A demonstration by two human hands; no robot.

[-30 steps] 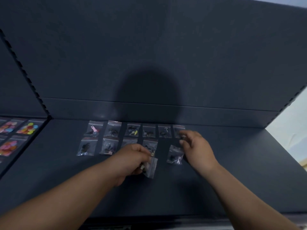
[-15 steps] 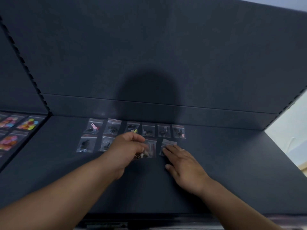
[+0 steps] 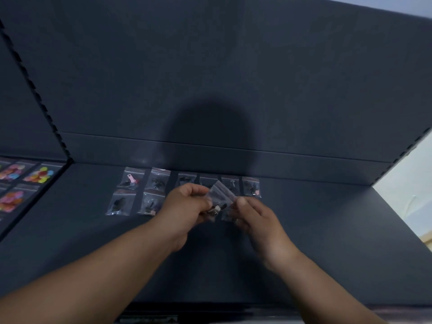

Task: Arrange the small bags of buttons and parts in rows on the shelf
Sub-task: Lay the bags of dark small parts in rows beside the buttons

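Clear plastic bag [image 3: 221,192] was held tilted between both hands, just above the dark shelf [image 3: 327,230] and in front of the right half of the back row. Left hand [image 3: 187,205] had its fingers [image 3: 198,189] curled onto the bag's left side, clamped on it together with a small bundle of more bags (dark parts inside, count unreadable). Right hand [image 3: 259,218] pinched the bag's lower right corner, thumb on top. One more bag [image 3: 226,216] lay flat on the shelf, partly under the right hand.

Back row [image 3: 160,180] ran side by side along the foot of the rear panel [image 3: 304,90]. Front row [image 3: 120,203] showed two bags at the left (the rest was hidden by the hands). Bags of coloured buttons [image 3: 38,175] lay on the neighbouring shelf section at far left, past the divider [image 3: 35,90].
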